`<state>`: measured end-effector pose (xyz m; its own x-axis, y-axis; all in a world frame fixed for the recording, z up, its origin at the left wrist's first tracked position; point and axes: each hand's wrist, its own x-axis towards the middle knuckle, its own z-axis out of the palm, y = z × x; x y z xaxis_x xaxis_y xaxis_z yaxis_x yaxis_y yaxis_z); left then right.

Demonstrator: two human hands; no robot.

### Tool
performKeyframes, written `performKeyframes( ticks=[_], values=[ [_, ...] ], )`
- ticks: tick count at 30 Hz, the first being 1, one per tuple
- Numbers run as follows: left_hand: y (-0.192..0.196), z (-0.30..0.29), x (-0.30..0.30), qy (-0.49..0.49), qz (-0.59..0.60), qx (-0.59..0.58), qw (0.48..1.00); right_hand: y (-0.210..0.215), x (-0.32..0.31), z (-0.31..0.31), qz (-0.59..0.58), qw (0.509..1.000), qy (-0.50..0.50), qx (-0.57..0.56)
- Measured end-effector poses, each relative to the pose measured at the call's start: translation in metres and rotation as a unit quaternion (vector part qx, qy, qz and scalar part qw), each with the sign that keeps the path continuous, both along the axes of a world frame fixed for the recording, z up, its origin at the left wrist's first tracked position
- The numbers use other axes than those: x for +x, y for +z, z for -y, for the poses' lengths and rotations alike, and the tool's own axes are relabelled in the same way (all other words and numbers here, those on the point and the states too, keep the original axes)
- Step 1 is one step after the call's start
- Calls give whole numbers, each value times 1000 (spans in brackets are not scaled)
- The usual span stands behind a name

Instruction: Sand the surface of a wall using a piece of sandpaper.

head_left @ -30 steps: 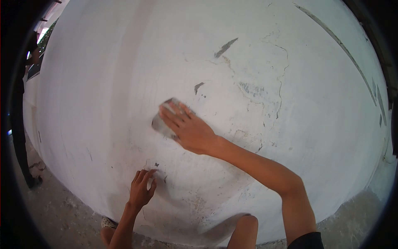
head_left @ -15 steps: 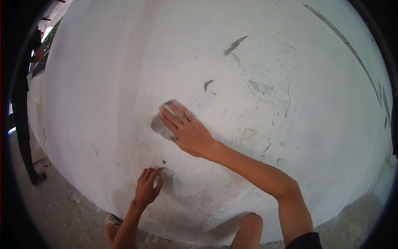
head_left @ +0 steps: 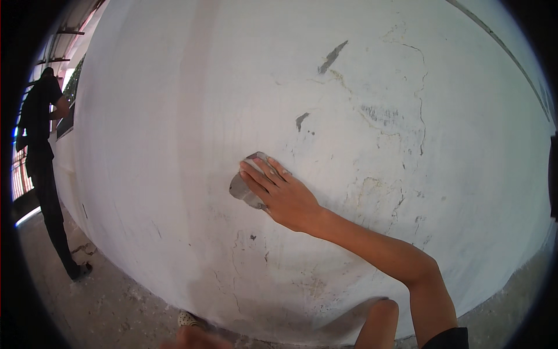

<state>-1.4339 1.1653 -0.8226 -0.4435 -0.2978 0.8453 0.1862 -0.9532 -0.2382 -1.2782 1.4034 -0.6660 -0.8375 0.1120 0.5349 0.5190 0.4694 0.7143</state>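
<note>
We see one right hand (head_left: 288, 198) at work on a white wall (head_left: 133, 128). Its grip is closed on a grey pad (head_left: 246, 191), fingers long, slightly apart and laid flat over it; thumb hidden, so we can't tell its position. Pad sits against the wall near the middle of the scene, its left part sticking out past the fingers. Bare forearm (head_left: 372, 249) runs from the hand to a bent elbow on the right, then down to a dark sleeve (head_left: 447, 338) at the near edge.

Left side: we get only a blurred patch of skin (head_left: 197, 338) at the near edge. Could be the left hand or a leg; we can't tell which, nor the state of that grip. A pale shoe with holes (head_left: 186, 319) shows just beyond it. Bare knee (head_left: 385, 314) near right, close to the wall.

On the wall, right of the pad and farther off, we note two dark chips (head_left: 333, 57), a scuffed grey patch (head_left: 381, 114) and a thin crack (head_left: 423, 110). Small dark marks (head_left: 253, 237) lie on the near side of the pad. Far left, another person (head_left: 40, 128) in dark clothes stands on the grey floor (head_left: 116, 291) by the wall's end, one forearm bent.
</note>
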Motion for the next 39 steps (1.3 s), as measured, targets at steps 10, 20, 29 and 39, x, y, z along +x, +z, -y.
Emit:
performKeyframes(
  ticks=[10, 20, 29, 39],
  values=[
    [13, 24, -11, 78, -76, 60, 992, -8, -21, -1, -43, 998, -31, 39],
    [51, 18, -5, 151, -151, 171, 962, -10, -20, -12, -35, 996, -30, 76],
    [63, 37, 10, 190, -110, 200, 955, -13, -25, -8, -50, 995, -15, 89],
    [55, 36, 9, 221, -145, 186, 946, -33, -25, -21, 88, 992, -32, 80]
  ],
)
